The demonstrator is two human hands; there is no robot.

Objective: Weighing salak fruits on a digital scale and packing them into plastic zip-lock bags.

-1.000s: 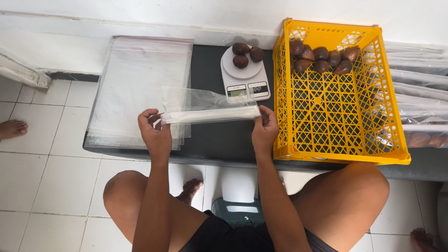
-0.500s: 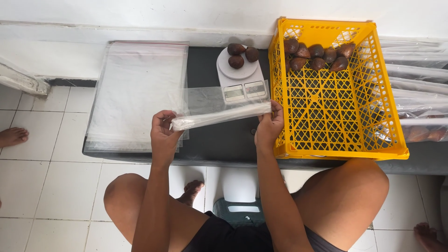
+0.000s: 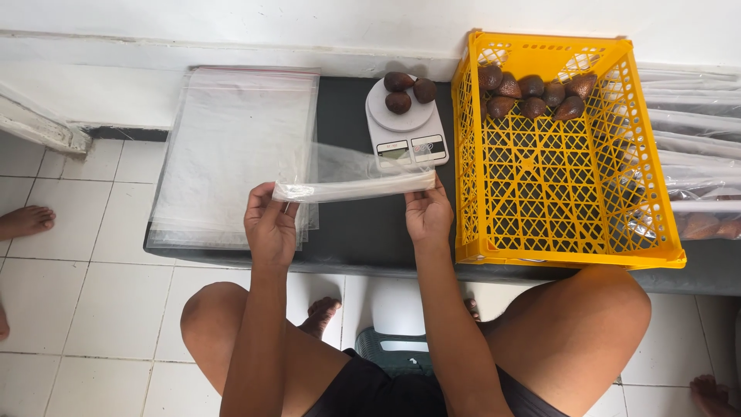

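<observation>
Both hands hold one clear plastic bag [image 3: 347, 179] stretched level by its top edge over a dark bench [image 3: 363, 232]. My left hand [image 3: 270, 224] pinches the bag's left end. My right hand [image 3: 427, 212] pinches its right end, close to a yellow crate [image 3: 556, 224]. Just beyond the bag stands a white kitchen scale [image 3: 407, 127] with three brown scaly fruits [image 3: 405, 89] on its round plate.
A stack of clear bags [image 3: 235, 147] lies on the bench at left. Several more brown fruits [image 3: 532, 93] sit at the crate's far end. Filled plastic bags [image 3: 695, 177] lie right of the crate. Another person's bare foot [image 3: 27, 220] rests on the white tiles.
The bag and both hands shifted right, then came back left a little. The bag's top edge went from tilted to level, and my right hand moved away from the crate.
</observation>
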